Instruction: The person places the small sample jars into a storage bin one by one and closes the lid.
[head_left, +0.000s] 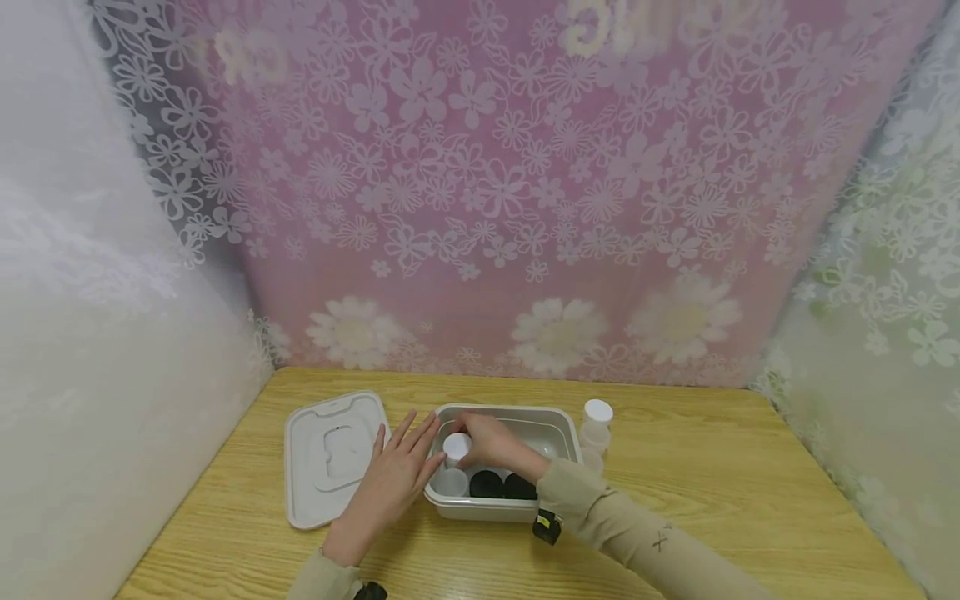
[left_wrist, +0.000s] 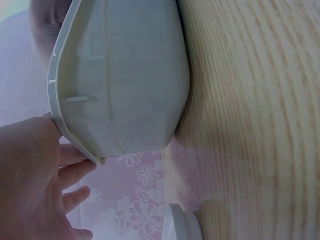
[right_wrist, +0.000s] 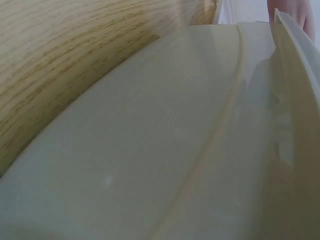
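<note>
Tub (head_left: 480, 511): on the desk (head_left: 720, 483)
Right hand (head_left: 493, 442): curled, pinching the white-capped jar (head_left: 455, 447)
White-capped jar: inside the tub, toward its left end
Left hand (head_left: 397, 471): fingers straight, touching the tub's left rim, gripping nothing
Black round objects (head_left: 487, 485): in the tub, near side
Lid (head_left: 307, 467): left of the tub

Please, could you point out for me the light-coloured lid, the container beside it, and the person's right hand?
Lid (head_left: 337, 461): head view, middle of its panel.
Container (head_left: 480, 510): head view, near outer wall.
Right hand (head_left: 489, 440): head view, back of the hand.
</note>
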